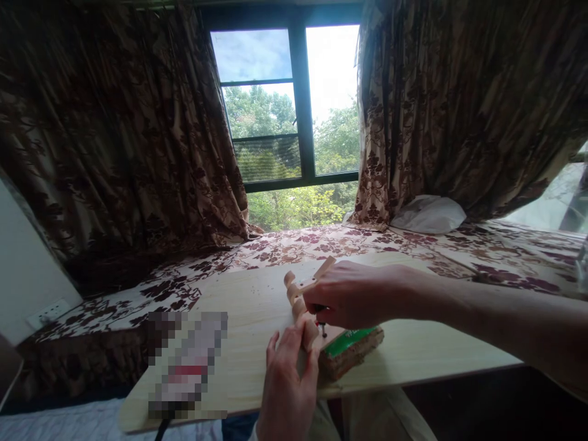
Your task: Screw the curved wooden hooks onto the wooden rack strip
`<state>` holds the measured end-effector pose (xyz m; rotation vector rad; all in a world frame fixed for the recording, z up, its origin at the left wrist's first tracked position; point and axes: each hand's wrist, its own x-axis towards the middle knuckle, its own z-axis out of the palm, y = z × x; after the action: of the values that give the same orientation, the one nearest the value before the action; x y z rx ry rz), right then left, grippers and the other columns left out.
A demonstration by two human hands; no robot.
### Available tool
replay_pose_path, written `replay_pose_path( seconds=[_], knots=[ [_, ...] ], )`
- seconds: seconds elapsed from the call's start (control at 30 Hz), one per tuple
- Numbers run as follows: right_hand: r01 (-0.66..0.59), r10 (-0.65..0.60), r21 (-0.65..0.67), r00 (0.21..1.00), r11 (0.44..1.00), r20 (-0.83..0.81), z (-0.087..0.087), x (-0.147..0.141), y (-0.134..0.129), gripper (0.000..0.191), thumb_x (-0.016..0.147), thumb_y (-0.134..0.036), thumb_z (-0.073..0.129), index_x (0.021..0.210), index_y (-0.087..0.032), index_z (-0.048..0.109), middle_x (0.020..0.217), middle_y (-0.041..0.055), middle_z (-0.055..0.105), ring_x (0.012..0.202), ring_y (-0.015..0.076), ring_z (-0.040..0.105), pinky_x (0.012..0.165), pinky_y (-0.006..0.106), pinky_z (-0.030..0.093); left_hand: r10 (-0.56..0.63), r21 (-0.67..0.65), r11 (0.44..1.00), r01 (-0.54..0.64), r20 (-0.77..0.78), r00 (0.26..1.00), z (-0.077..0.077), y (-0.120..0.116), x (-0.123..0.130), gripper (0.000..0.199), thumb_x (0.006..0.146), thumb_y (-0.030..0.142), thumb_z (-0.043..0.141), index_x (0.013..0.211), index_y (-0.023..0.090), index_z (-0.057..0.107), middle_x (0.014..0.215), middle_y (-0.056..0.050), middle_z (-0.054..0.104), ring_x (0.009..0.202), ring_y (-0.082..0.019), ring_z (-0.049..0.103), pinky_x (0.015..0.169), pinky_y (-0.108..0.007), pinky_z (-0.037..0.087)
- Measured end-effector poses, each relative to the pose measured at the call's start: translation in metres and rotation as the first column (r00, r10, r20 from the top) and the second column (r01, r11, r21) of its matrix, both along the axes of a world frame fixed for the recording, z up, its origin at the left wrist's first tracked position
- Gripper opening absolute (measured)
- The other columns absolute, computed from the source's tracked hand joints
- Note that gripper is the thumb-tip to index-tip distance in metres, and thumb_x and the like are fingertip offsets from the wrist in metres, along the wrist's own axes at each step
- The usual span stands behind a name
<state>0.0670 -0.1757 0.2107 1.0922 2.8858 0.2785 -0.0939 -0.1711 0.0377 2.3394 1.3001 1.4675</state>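
Near the front edge of the pale wooden table [239, 343], a light wooden piece with a wavy edge [310, 332] lies partly over a brown block with a green top [351, 352]. My left hand [291, 373] presses on the wavy edge from the near side, its fingers apart around it. Over the piece, my right hand [344, 294] is closed around a small dark-handled tool [323, 327] whose metal tip points down at the wood. The rest of the tool is hidden by the fingers.
A blurred-out object [188, 364] with a black cable lies at the table's left. Behind are a flowered cloth surface [285, 242], a white bag [429, 214], patterned curtains [151, 122] and a window.
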Motion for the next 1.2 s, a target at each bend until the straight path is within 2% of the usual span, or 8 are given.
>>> replay_pose_path(
  seconds=[0.2,0.43,0.57,0.67,0.8,0.9,1.07,1.2],
  knots=[
    [-0.02,0.02,0.012,0.999,1.0,0.031,0.001,-0.002,0.001,0.018,0.086,-0.025,0.046,0.086,-0.016,0.062,0.075,0.0042,0.061,0.061,0.0139,0.05,0.052,0.028,0.026,0.026,-0.034,0.999,-0.026,0.003,1.0,0.006,0.003,-0.001,0.033,0.086,0.024,0.046,0.118,0.026,0.054,0.106,-0.007,0.067,0.101,-0.023,0.062,0.097,-0.052,0.04],
    [0.042,-0.04,-0.097,0.999,0.994,0.027,0.005,-0.003,0.009,0.023,0.083,-0.016,0.046,0.1,-0.019,0.061,0.088,0.0065,0.065,0.074,0.0159,0.056,0.056,0.025,0.032,0.028,-0.065,0.997,-0.029,-0.008,1.0,0.005,0.008,-0.002,0.036,0.087,0.022,0.045,0.123,0.025,0.051,0.108,-0.006,0.065,0.101,-0.021,0.06,0.096,-0.048,0.041],
    [0.038,-0.036,-0.108,0.999,0.993,0.02,0.004,-0.009,0.015,0.023,0.079,-0.016,0.049,0.097,-0.021,0.062,0.092,0.0056,0.066,0.079,0.0157,0.057,0.059,0.024,0.034,0.035,-0.061,0.998,-0.036,-0.015,0.999,0.005,0.01,-0.001,0.037,0.086,0.019,0.044,0.123,0.024,0.051,0.107,-0.006,0.065,0.1,-0.022,0.06,0.096,-0.05,0.04],
    [0.056,-0.057,-0.077,0.998,0.995,-0.001,-0.003,-0.016,0.018,0.021,0.081,-0.021,0.048,0.095,-0.02,0.063,0.09,0.0062,0.068,0.077,0.0161,0.058,0.059,0.025,0.034,0.043,-0.055,0.998,-0.044,-0.015,0.999,0.006,0.011,0.0,0.037,0.086,0.018,0.043,0.121,0.022,0.052,0.104,-0.006,0.066,0.098,-0.022,0.06,0.096,-0.051,0.04],
    [0.165,-0.164,0.018,0.985,0.986,-0.048,-0.015,-0.02,0.022,0.032,0.087,-0.025,0.037,0.101,-0.011,0.062,0.089,0.015,0.068,0.074,0.0197,0.06,0.054,0.027,0.034,0.038,-0.047,0.998,-0.039,-0.019,0.999,0.007,0.01,0.0,0.038,0.085,0.017,0.043,0.122,0.021,0.052,0.102,-0.007,0.066,0.095,-0.021,0.062,0.095,-0.047,0.041],
    [0.203,-0.201,0.053,0.979,0.978,-0.041,-0.014,-0.018,0.024,0.035,0.087,-0.029,0.037,0.1,-0.009,0.063,0.089,0.017,0.068,0.072,0.0205,0.061,0.051,0.026,0.033,0.041,-0.031,0.999,-0.042,-0.024,0.999,0.006,0.01,-0.001,0.041,0.084,0.017,0.044,0.125,0.022,0.05,0.103,-0.007,0.066,0.095,-0.021,0.062,0.095,-0.045,0.042],
    [0.052,-0.054,0.017,0.995,0.998,0.08,0.001,-0.01,0.02,0.02,0.075,-0.025,0.055,0.089,-0.019,0.069,0.082,0.0079,0.07,0.07,0.0186,0.061,0.051,0.025,0.033,0.058,-0.022,0.998,-0.059,-0.031,0.998,0.006,0.012,-0.002,0.042,0.083,0.016,0.045,0.124,0.022,0.051,0.102,-0.006,0.067,0.09,-0.02,0.063,0.095,-0.043,0.042],
    [-0.029,0.023,0.034,0.989,0.999,0.148,0.003,-0.012,0.012,0.023,0.074,-0.01,0.052,0.089,-0.014,0.069,0.088,0.0113,0.07,0.078,0.0203,0.062,0.056,0.026,0.035,0.054,-0.04,0.998,-0.055,-0.029,0.998,0.008,0.012,0.0,0.042,0.082,0.015,0.045,0.123,0.022,0.052,0.099,-0.005,0.066,0.088,-0.019,0.062,0.094,-0.043,0.042]
  ],
)
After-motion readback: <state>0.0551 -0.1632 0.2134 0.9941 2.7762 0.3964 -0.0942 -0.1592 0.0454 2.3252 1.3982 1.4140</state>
